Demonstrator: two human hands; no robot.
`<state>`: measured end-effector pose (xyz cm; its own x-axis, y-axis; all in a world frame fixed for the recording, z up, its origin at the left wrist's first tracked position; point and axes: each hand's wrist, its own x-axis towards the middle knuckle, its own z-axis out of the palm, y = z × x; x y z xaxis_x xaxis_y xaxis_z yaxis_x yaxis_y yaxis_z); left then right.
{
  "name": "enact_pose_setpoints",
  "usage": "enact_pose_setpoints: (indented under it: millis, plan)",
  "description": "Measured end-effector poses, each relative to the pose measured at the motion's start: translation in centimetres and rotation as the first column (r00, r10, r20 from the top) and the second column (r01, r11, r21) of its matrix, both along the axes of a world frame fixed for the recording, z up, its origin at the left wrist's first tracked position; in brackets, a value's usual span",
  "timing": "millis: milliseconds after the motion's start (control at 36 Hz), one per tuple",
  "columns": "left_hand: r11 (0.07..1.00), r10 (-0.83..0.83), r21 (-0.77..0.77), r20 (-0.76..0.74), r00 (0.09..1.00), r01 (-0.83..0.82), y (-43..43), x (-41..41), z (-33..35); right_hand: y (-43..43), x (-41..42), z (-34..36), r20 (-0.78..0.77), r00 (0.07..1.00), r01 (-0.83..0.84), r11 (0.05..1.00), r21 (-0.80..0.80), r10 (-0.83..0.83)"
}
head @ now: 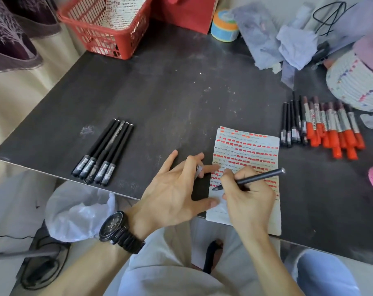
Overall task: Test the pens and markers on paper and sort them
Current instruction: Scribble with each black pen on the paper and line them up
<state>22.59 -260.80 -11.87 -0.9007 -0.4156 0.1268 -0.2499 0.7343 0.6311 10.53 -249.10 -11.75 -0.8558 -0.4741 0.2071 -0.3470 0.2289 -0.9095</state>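
Observation:
A sheet of paper (258,146) covered in red marks and dark scribbles lies at the table's front edge. My right hand (247,199) grips a black pen (260,177), its tip touching the paper's lower left part. My left hand (177,189) rests beside the paper with fingers spread, fingertips on its left edge, and holds a small pen cap (199,170) between two fingers. Several capped black pens (105,150) lie in a row at the left. At the right lies a group of black pens (292,122) and orange-capped markers (335,129).
A red basket (102,30) stands at the back left, a tape roll (224,26) and crumpled cloth (288,43) at the back. A woven basket (354,82) sits at the right edge. A plastic bag (78,212) lies below the dark table (170,92).

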Motion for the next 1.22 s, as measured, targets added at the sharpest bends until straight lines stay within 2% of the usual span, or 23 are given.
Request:
enact_pose_setpoints:
  millis: [194, 639, 1222]
  plan:
    - [1.0, 0.01, 0.004, -0.004, 1.0, -0.01, -0.06, -0.02, -0.28, -0.18, 0.1, 0.21, 0.03, 0.999, -0.017, 1.0, 0.021, 0.016]
    - [1.0, 0.004, -0.001, 0.016, 1.0, -0.004, -0.08, 0.05, 0.05, -0.18, 0.14, 0.41, -0.059, 0.997, -0.04, 0.999, 0.036, 0.042]
    - [1.0, 0.007, 0.006, 0.011, 1.0, -0.007, -0.13, 0.06, -0.16, -0.1, -0.16, -0.39, -0.08, 0.996, -0.041, 0.999, 0.014, 0.042]
